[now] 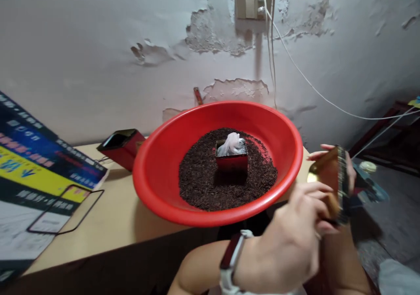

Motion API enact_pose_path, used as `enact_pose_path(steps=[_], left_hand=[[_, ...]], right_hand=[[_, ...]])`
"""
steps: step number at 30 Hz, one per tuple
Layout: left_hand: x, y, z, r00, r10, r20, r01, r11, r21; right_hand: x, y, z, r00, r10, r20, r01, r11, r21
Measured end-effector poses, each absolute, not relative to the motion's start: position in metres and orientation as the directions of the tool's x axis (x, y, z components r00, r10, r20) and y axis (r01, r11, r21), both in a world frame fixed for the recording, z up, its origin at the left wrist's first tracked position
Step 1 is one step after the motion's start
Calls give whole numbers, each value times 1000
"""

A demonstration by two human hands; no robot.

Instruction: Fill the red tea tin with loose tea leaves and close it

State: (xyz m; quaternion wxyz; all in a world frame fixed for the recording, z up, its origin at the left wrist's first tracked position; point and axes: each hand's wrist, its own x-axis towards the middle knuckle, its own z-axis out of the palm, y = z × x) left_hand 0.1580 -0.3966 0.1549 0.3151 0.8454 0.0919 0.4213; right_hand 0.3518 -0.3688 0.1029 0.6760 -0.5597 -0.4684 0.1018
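My right hand (351,172), partly hidden, wraps around the far side of a box with a shiny gold inside (333,172), held tilted off the right end of the table. My left hand (288,238), with a watch on its wrist, has its fingers curled at the near edge of this box, thumb beneath. Left of my hands stands a large red basin (216,218) with dark, loose, tea-like leaves (200,177) spread over its bottom. On the leaves sits a small dark red box (232,163), a crumpled whitish plastic bag (232,144) sticking out of its top.
Another red and black box (121,148) lies tilted left of the basin on the pale table (114,216). A printed board (36,177) with a wire stand (65,209) leans at far left. White cables (305,76) run from a wall socket (252,4) on the peeling wall.
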Motion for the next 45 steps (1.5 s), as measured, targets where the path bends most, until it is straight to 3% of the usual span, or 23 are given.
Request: enact_pose_path(steps=[3, 5, 8, 11, 14, 17, 20, 23, 26, 29, 36, 45], left_hand=[[117, -365, 179, 426, 697, 577, -19, -630, 776], [96, -328, 191, 383, 827, 412, 10, -449, 893], [74, -254, 195, 228, 937, 267, -45, -263, 964], [64, -179, 175, 175, 974, 145, 42, -154, 987], [63, -131, 141, 87, 994, 66, 254, -86, 963], [63, -113, 111, 36, 988, 147, 476, -147, 867], [62, -115, 95, 236, 961, 141, 592, -258, 763], [60, -122, 89, 368, 917, 157, 652, -375, 659], [59, -126, 88, 514, 822, 244, 676, -563, 476], [59, -128, 85, 674, 718, 174, 642, -685, 344], [58, -123, 80, 727, 673, 135, 631, -733, 253], [53, -116, 78, 754, 656, -20, 644, -734, 214]], right_hand=[[317, -322, 139, 267, 793, 548, 228, 501, -835], [301, -281, 156, 24, 871, 491, 173, 480, -860], [284, -212, 167, -228, 921, 317, 153, 355, -922], [267, -153, 158, -218, 974, 68, 222, 118, -968], [259, -122, 142, -92, 994, -52, 305, -22, -952], [266, -118, 134, -140, 971, -192, 414, -119, -902], [280, -123, 136, -235, 927, -293, 495, -145, -857], [285, -126, 139, -256, 901, -351, 558, -159, -815], [281, -126, 134, -247, 889, -385, 615, -162, -771], [276, -124, 126, -226, 901, -370, 675, -129, -726], [276, -122, 120, -187, 937, -295, 848, 2, -530], [274, -120, 112, -314, 912, -265, 842, 139, -521]])
